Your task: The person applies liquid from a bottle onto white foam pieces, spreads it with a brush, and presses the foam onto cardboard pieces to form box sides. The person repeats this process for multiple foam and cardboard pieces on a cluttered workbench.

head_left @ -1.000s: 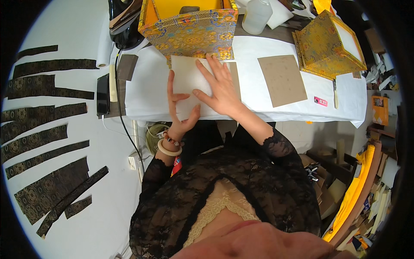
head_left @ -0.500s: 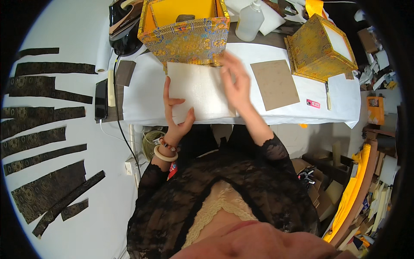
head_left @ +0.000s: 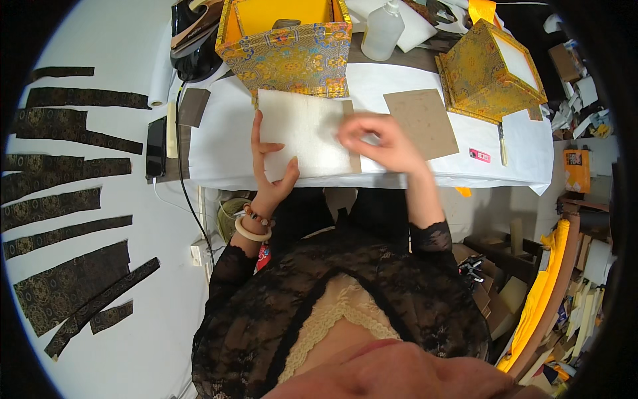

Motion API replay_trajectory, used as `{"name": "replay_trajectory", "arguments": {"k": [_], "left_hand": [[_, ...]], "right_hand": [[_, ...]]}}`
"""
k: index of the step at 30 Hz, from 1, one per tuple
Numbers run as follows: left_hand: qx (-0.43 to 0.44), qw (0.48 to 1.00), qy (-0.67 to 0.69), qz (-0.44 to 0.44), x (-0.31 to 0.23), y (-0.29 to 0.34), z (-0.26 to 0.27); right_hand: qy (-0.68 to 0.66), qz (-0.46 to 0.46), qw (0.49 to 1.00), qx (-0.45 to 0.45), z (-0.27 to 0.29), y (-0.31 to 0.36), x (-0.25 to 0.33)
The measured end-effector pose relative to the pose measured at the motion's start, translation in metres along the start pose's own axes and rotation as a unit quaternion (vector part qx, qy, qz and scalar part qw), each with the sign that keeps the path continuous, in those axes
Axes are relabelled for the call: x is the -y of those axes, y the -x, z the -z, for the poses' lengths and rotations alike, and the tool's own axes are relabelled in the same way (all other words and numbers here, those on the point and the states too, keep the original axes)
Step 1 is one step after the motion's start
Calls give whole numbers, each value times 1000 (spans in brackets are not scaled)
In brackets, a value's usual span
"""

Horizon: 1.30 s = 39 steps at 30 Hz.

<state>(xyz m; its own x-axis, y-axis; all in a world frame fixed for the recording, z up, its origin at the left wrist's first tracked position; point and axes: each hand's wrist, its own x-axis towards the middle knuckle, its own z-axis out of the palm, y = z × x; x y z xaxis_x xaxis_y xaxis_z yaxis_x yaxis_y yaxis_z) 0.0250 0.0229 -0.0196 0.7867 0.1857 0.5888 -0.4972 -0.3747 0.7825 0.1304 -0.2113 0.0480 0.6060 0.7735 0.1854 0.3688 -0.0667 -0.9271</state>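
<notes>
A white padded sheet (head_left: 302, 133) lies on a grey-brown board (head_left: 356, 163), which shows as a strip along the sheet's right side. My left hand (head_left: 269, 173) rests at the sheet's left and near edges, its fingers spread, index finger straight along the edge, thumb over the near corner. Over the right edge, my right hand (head_left: 392, 143) is curled, with thumb and finger meeting in a loop. Its fingertips are blurred, and I cannot make out what is between them. A bare grey-brown board (head_left: 422, 124) lies to the right of that hand.
Behind stands an open brocade box (head_left: 292, 60) with a yellow inside. Far right are another brocade box (head_left: 478, 73), a knife (head_left: 503, 146) and a small pink case (head_left: 479, 155). A clear bottle (head_left: 383, 33), black iron (head_left: 193, 53), phone (head_left: 156, 149) and dark fabric strips (head_left: 73, 256) surround the workspace.
My right hand has moved right and nearer, from the sheet's far right corner to its right edge, and its fingers have curled in. My left hand keeps its place on the sheet.
</notes>
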Motion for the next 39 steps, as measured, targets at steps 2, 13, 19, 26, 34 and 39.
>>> {"name": "replay_trajectory", "arguments": {"k": [2, 13, 19, 26, 34, 39], "left_hand": [[0, 1000, 5, -2, 2, 2, 0], [-10, 999, 30, 2, 8, 5, -3], [7, 1000, 5, -10, 5, 1, -1], [6, 1000, 15, 6, 8, 0, -1], [-4, 998, 55, 37, 0, 3, -2], [6, 1000, 13, 11, 5, -1, -2]], "right_hand": [[136, 46, 982, -124, -39, -19, -5], [304, 61, 945, -107, -83, -37, -44], [242, 7, 959, -148, -85, -35, -53], [275, 4, 937, -217, -81, -34, -43], [414, 107, 838, -338, 35, -80, -11], [513, -155, 833, -140, 50, -52, -37]]}}
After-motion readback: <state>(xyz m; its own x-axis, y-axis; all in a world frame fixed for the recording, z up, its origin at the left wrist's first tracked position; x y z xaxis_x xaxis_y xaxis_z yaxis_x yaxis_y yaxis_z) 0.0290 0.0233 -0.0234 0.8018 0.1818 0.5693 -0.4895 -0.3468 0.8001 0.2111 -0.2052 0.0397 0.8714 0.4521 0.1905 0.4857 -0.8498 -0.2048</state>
